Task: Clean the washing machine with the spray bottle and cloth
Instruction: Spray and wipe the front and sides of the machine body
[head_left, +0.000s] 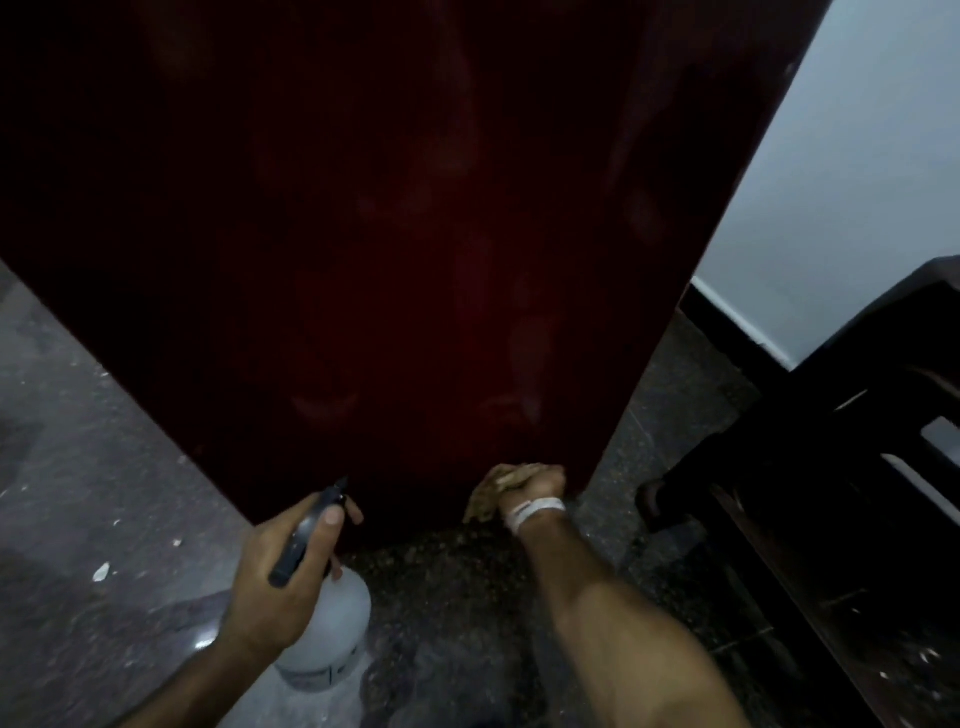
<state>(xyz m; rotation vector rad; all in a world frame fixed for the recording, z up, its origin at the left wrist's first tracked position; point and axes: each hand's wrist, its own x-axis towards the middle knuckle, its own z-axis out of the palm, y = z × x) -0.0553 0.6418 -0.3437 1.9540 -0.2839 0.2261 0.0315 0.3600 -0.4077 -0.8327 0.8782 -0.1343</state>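
**Wiping the low edge of the machine**

Head view: the washing machine (395, 234) fills most of the picture. Its dark red side is flat, smooth and a little glossy, with pale smears on it. It stands on a speckled stone floor (78, 467).

The right hand (535, 483) is closed on the cloth (485, 499) and presses it against the bottom edge of the panel, near the right corner. The cloth is tan, soft and crumpled; I judge that it folds easily, so it is best held bunched in the fist, as now. A white band (535, 512) goes around the wrist.

The left hand (280, 577) grips the bottle (332, 629) at its neck. The fingers are wrapped around the dark spray head, the thumb lies on top, and the nozzle points at the panel. The body is white, round plastic, probably light and a little slippery when wet, so the neck is the sure place to hold.

At the right stands dark wooden furniture (857, 467), apart from the machine.
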